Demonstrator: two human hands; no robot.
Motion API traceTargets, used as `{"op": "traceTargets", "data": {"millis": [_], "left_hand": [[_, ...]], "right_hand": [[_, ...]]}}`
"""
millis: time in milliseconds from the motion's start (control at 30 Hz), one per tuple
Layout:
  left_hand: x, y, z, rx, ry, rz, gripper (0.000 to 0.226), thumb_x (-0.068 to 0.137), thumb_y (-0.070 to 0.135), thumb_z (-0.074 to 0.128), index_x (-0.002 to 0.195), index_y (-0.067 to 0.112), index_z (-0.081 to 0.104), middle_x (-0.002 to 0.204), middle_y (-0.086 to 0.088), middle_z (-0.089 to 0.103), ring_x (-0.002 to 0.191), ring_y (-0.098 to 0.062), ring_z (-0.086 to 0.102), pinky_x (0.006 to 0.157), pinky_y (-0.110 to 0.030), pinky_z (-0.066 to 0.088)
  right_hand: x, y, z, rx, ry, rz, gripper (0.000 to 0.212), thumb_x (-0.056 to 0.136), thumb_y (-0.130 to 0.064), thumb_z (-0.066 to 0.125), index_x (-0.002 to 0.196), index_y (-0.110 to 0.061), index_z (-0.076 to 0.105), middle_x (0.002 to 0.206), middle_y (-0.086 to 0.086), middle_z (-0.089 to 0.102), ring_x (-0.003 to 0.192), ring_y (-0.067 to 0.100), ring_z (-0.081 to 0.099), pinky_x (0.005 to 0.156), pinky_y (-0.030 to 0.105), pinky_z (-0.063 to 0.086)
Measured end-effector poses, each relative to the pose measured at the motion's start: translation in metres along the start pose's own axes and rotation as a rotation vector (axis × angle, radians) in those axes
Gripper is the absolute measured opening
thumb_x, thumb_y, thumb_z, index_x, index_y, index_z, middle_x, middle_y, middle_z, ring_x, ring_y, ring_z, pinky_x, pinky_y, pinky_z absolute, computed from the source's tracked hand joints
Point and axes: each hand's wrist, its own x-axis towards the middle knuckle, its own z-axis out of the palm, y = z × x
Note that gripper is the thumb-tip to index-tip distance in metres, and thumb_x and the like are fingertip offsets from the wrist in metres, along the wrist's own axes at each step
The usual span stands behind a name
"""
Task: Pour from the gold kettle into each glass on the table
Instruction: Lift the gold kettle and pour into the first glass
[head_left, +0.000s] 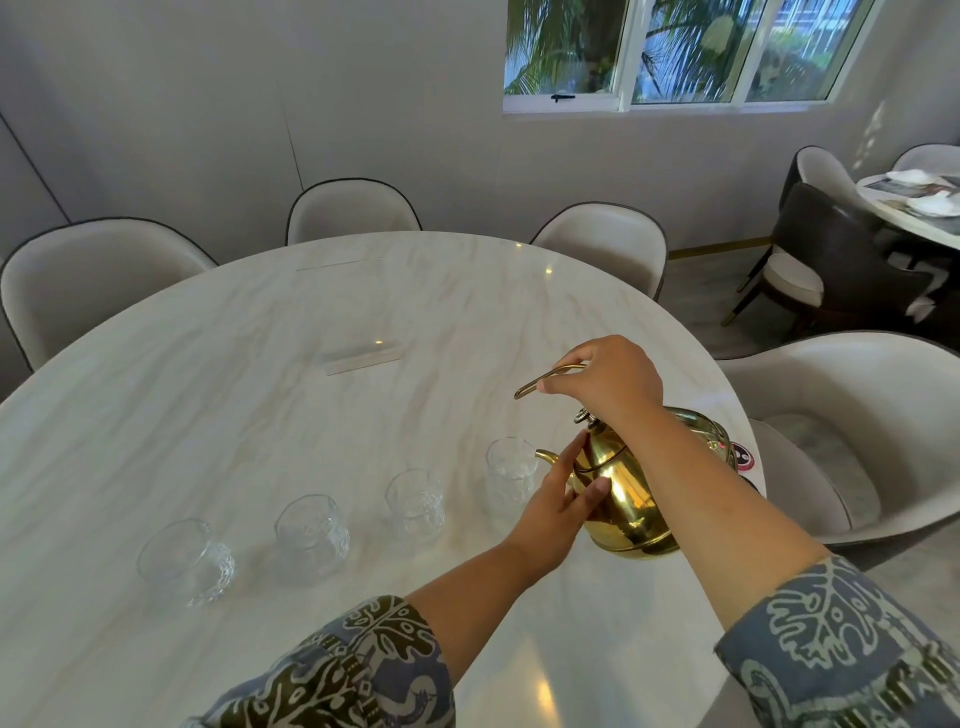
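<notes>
Glasses stand in a row on the white marble counter (260, 364) — four clear bumpy ones, and all look empty. The shiny gold metal kettle (623, 493) is up in the air, tipped, with its thin spout just beside the rim of the first glass on the right (511, 475). The right hand (608, 384) is closed around the kettle's thin wire handle. The left hand (561, 499) is mostly open, fingers flat against the kettle's side to steady it. No water can be seen coming out. So the pouring looks like it is only starting — the second glass (415, 504), third glass (311, 535) and last glass (184, 561) all wait their turn.
</notes>
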Motion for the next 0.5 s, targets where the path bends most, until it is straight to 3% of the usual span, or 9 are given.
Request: {"op": "traceTargets", "data": {"millis": [400, 500], "left_hand": [[0.0019, -0.0059, 0.0, 0.009, 0.016, 0.027, 0.056, 0.099, 0.028, 0.043, 0.148, 0.03, 0.016, 0.128, 0.014, 0.037, 0.115, -0.003, 0.042, 0.074, 0.003, 0.041], [0.0024, -0.0071, 0.0007, 0.042, 0.017, 0.024, 0.056, 0.099, 0.03, 0.043, 0.147, 0.032, 0.016, 0.129, 0.015, 0.036, 0.12, -0.007, 0.045, 0.09, -0.009, 0.039]], "right_hand": [[-0.0034, 0.002, -0.0016, 0.013, 0.01, -0.01, 0.033, 0.074, -0.042, 0.076, 0.099, -0.02, 0.074, 0.112, 0.0, 0.07, 0.095, 0.018, 0.064, 0.071, 0.026, 0.046], [-0.0052, 0.0053, -0.0015, 0.043, 0.025, -0.013, 0.032, 0.074, -0.041, 0.076, 0.097, -0.02, 0.075, 0.109, 0.0, 0.071, 0.091, 0.018, 0.064, 0.072, 0.027, 0.047]]}}
